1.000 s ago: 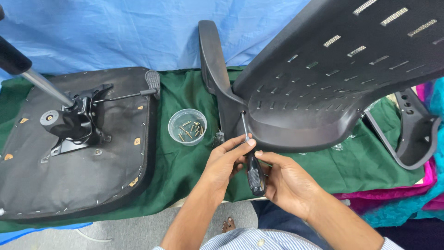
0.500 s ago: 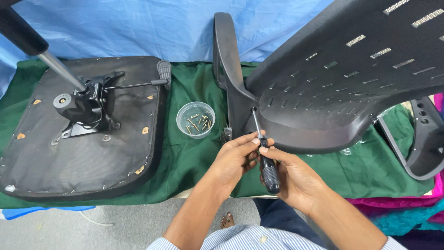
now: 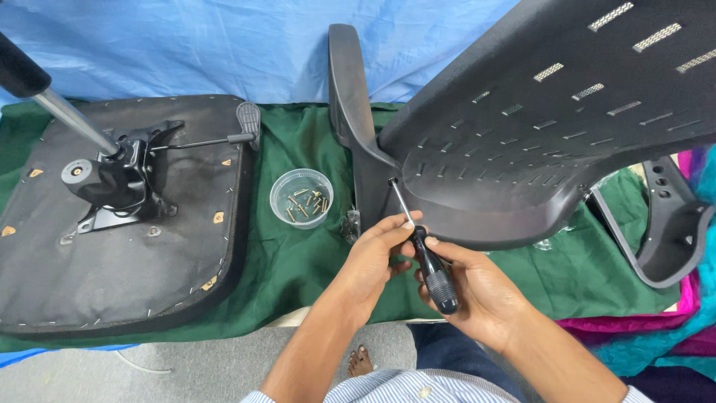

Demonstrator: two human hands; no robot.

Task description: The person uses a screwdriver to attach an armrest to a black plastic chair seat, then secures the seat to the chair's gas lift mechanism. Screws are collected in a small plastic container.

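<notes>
Over the last second I had lifted the screwdriver (image 3: 424, 246) so its tip met the joint where the armrest (image 3: 350, 112) joins the chair backrest (image 3: 567, 127). My right hand (image 3: 477, 298) gripped the black handle; my left hand (image 3: 377, 254) pinched the shaft, steadying it. The cup of screws (image 3: 301, 198) sat on the green cloth (image 3: 291, 261), beside the upturned seat (image 3: 112, 224).

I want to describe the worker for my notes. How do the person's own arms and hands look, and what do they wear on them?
Both hands, the left hand and the right hand, are bare, with no gloves, rings or watch visible. The forearms are bare as well. Only at the bottom edge do the striped sleeves of a light blue and white shirt show.
</notes>
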